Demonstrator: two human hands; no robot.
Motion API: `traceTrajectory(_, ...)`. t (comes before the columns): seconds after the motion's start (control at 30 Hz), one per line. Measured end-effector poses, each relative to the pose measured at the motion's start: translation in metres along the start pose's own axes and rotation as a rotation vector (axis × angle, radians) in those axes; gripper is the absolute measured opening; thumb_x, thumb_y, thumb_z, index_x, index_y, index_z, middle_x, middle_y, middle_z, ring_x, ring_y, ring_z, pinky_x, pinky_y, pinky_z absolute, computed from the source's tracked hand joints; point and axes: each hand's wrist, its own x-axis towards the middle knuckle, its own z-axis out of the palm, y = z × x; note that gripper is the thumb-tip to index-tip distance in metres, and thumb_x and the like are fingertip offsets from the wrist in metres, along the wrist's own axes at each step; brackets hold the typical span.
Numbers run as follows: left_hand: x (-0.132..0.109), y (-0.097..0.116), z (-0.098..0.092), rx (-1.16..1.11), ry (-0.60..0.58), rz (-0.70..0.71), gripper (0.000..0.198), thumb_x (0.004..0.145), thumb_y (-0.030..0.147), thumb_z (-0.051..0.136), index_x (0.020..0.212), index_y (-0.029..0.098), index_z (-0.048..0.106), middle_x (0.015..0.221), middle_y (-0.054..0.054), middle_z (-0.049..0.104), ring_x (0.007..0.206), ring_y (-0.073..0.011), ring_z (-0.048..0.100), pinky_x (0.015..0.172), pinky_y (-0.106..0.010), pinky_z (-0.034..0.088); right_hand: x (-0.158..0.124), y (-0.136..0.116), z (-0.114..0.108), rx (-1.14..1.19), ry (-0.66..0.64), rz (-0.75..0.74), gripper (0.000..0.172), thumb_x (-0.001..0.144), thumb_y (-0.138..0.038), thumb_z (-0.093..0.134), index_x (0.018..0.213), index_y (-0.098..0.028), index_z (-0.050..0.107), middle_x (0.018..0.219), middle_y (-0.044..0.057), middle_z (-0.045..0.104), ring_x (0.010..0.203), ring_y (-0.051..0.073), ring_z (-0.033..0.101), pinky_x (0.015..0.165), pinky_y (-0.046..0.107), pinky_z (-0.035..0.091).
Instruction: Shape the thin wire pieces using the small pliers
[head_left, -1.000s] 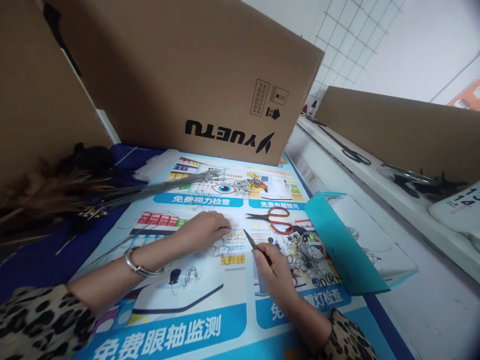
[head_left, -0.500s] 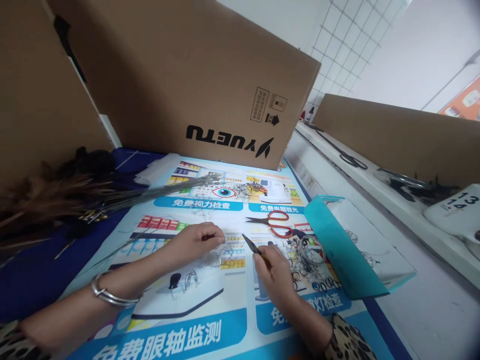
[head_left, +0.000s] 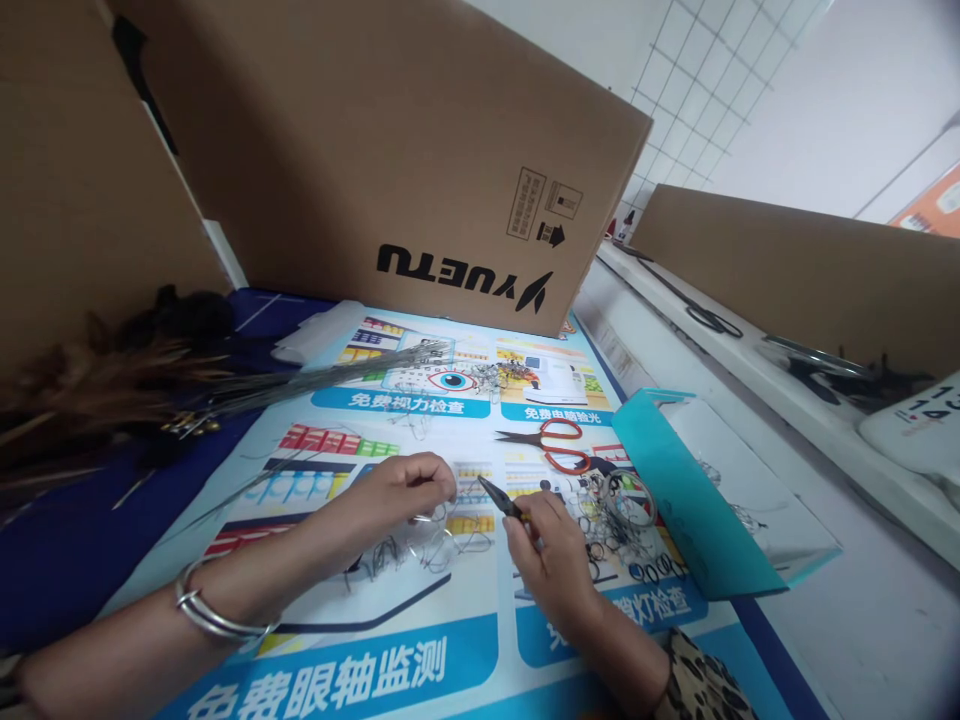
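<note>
My left hand [head_left: 405, 490] is curled in a pinch over thin bent wire pieces [head_left: 431, 535] that lie on a printed blue poster [head_left: 390, 660]. A silver bangle [head_left: 206, 610] sits on that wrist. My right hand [head_left: 547, 545] is closed round small pointed pliers [head_left: 499, 497], whose tip points up and left toward the left fingertips. Just right of that hand lies a heap of small wire rings [head_left: 619, 515].
Red-handled scissors [head_left: 551, 445] lie beyond the hands. A teal and white folder [head_left: 690, 500] rests at the right. A bundle of long straight wires [head_left: 322, 375] and dark feathers [head_left: 97, 380] lie at the left. Large cardboard boxes [head_left: 390, 150] stand behind.
My left hand has drawn back toward me and curled into a pinch on the wire pieces. The right hand with the pliers has shifted slightly nearer.
</note>
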Motion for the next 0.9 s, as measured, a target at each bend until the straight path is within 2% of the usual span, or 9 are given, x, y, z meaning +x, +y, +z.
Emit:
traceTrajectory(0.27, -0.004, 0.006, 0.003, -0.047, -0.040, -0.033, 0.022, 0.076, 0.038, 0.054, 0.069, 0.017, 0.056, 0.061, 0.003, 0.048, 0.059, -0.0122, 0.042, 0.055, -0.021, 0.031, 0.000, 0.003, 0.002, -0.020, 0.011, -0.016, 0.012, 0.086, -0.024, 0.045, 0.092, -0.018, 0.055, 0.083, 0.005, 0.055, 0.077, 0.016, 0.052, 0.068, 0.027, 0.043)
traceTrajectory(0.43, -0.002, 0.003, 0.002, -0.079, -0.069, -0.046, 0.019, 0.074, 0.036, 0.055, 0.070, 0.018, 0.060, 0.062, 0.002, 0.051, 0.056, -0.0122, 0.043, 0.053, -0.021, 0.031, -0.001, 0.002, 0.002, -0.016, 0.015, -0.036, 0.012, 0.086, -0.023, 0.046, 0.093, -0.018, 0.055, 0.084, 0.005, 0.056, 0.079, 0.016, 0.053, 0.071, 0.027, 0.044)
traceTrajectory(0.63, 0.001, -0.005, 0.002, -0.070, -0.067, -0.081, 0.018, 0.075, 0.033, 0.055, 0.071, 0.017, 0.062, 0.078, -0.002, 0.060, 0.055, -0.0102, 0.044, 0.052, -0.021, 0.032, -0.001, 0.004, 0.003, 0.002, 0.021, -0.046, 0.012, 0.085, -0.022, 0.048, 0.094, -0.018, 0.055, 0.084, 0.005, 0.056, 0.080, 0.016, 0.053, 0.075, 0.028, 0.044)
traceTrajectory(0.77, 0.002, -0.011, 0.001, -0.035, -0.040, -0.060, 0.017, 0.076, 0.032, 0.054, 0.068, 0.017, 0.060, 0.069, -0.001, 0.057, 0.056, -0.0112, 0.044, 0.052, -0.022, 0.031, -0.001, 0.004, 0.003, 0.016, 0.004, -0.044, 0.012, 0.085, -0.020, 0.047, 0.094, -0.018, 0.054, 0.084, 0.005, 0.056, 0.081, 0.017, 0.053, 0.074, 0.028, 0.044)
traceTrajectory(0.9, 0.002, -0.009, 0.000, -0.054, -0.024, -0.047, 0.014, 0.075, 0.029, 0.054, 0.068, 0.018, 0.058, 0.064, 0.001, 0.051, 0.055, -0.0108, 0.041, 0.049, -0.021, 0.029, 0.000, 0.003, 0.002, 0.015, -0.019, -0.026, 0.012, 0.085, -0.021, 0.047, 0.093, -0.018, 0.054, 0.084, 0.005, 0.055, 0.078, 0.017, 0.052, 0.069, 0.028, 0.042)
